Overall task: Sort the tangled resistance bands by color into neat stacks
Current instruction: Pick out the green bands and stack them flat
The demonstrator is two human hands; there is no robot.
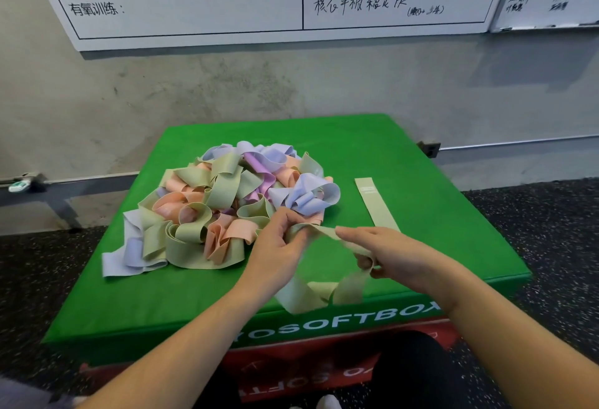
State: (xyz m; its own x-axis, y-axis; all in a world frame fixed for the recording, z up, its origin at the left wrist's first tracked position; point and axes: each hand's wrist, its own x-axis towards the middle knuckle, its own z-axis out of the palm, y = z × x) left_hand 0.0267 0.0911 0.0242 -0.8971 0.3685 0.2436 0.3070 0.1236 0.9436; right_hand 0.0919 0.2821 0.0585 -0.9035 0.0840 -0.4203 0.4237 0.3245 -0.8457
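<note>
A tangled pile of resistance bands in olive green, peach, lilac and pale blue lies on the green soft box. One olive-green band stretches between my hands just in front of the pile. My left hand pinches its left end at the pile's near edge. My right hand grips its right part, and the rest of the band hangs in a loop toward the box's front edge. A single olive band lies flat and straight to the right of the pile.
The green box sits on a red box on a dark speckled floor. A concrete wall with whiteboards stands behind. A metal rail runs along the wall at left. My knee is below the box front.
</note>
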